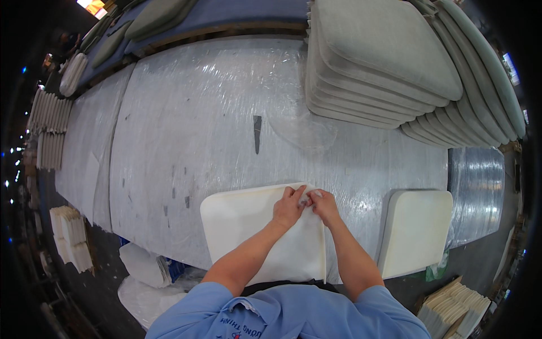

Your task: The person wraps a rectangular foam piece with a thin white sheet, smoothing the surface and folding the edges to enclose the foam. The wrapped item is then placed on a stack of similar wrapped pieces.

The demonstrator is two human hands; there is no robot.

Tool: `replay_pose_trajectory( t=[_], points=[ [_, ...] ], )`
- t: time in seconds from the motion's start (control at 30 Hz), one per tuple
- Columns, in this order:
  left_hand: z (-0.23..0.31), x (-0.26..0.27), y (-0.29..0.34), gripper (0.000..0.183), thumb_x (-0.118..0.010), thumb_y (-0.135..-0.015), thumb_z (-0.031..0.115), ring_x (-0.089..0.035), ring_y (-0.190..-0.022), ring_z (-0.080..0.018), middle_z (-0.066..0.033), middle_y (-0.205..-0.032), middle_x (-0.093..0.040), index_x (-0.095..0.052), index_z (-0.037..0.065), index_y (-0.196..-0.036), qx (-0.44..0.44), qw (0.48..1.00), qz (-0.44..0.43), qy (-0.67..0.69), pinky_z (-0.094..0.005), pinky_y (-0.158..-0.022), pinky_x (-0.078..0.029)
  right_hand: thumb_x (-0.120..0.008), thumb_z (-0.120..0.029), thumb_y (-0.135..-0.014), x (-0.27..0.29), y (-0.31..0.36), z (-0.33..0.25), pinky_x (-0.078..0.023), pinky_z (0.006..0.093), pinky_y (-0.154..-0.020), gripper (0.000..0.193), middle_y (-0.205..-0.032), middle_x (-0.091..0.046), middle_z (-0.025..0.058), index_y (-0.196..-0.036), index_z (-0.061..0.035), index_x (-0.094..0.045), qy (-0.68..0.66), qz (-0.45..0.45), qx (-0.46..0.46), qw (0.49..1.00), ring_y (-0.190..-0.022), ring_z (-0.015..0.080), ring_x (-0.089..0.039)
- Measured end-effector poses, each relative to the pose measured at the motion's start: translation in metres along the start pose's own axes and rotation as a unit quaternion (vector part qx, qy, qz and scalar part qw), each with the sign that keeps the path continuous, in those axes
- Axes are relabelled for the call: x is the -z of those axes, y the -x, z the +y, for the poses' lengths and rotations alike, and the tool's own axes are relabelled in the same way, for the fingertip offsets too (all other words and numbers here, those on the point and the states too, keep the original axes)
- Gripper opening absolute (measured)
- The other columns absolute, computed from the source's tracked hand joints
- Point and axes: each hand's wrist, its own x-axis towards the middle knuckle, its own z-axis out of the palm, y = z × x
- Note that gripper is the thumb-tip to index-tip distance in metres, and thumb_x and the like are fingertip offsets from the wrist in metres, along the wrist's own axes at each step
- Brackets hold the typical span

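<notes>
Plastic-covered desk [214,118] is bearing stacked grey cushions [389,51] at far right. White pad [243,217] is lying at near edge, centre; right hand [325,207] is pinching its far right corner between bent fingers; left hand [288,209] is touching alongside, grip unclear.

White pad [293,243], rounded far-left corner, lying flat on film-covered table [186,113].
</notes>
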Motion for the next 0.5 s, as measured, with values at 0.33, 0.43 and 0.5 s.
replay_pose_trajectory(
  t=[0.33,0.43,0.5],
  points=[
    [0.005,0.015,-0.007,0.087,-0.076,-0.087,0.02,-0.066,-0.105,-0.032,-0.0148,-0.125,-0.057,-0.031,0.016,-0.162,0.044,0.998,-0.028,0.022,-0.0447,-0.087,-0.057,-0.054,-0.025,-0.105,-0.006,-0.015,-0.032,-0.045,0.0271,-0.059,0.032,-0.088,-0.07,0.0103,-0.12,0.0017,-0.062,-0.025,-0.058,-0.03,0.998,-0.069,0.014,-0.059],
    [-0.014,0.022,-0.003,0.08,-0.075,-0.091,0.025,-0.067,-0.108,-0.028,-0.0128,-0.132,-0.059,-0.035,0.014,-0.16,0.033,0.992,0.002,0.125,-0.0418,-0.089,-0.056,-0.049,-0.039,-0.11,0.007,0.0,-0.043,-0.051,0.0285,-0.067,0.044,-0.098,-0.072,0.012,-0.128,-0.0001,-0.058,-0.132,-0.136,-0.086,0.978,-0.076,0.0154,-0.063],
    [-0.037,0.03,0.007,0.073,-0.075,-0.093,0.026,-0.066,-0.109,-0.0244,-0.0107,-0.133,-0.06,-0.041,0.013,-0.157,0.068,0.957,0.065,0.274,-0.0394,-0.091,-0.055,-0.045,-0.046,-0.11,0.005,0.02,-0.05,-0.054,0.031,-0.074,0.052,-0.104,-0.072,0.0124,-0.134,-0.0011,-0.055,-0.189,-0.165,-0.078,0.965,-0.083,0.0176,-0.065]
  ],
)
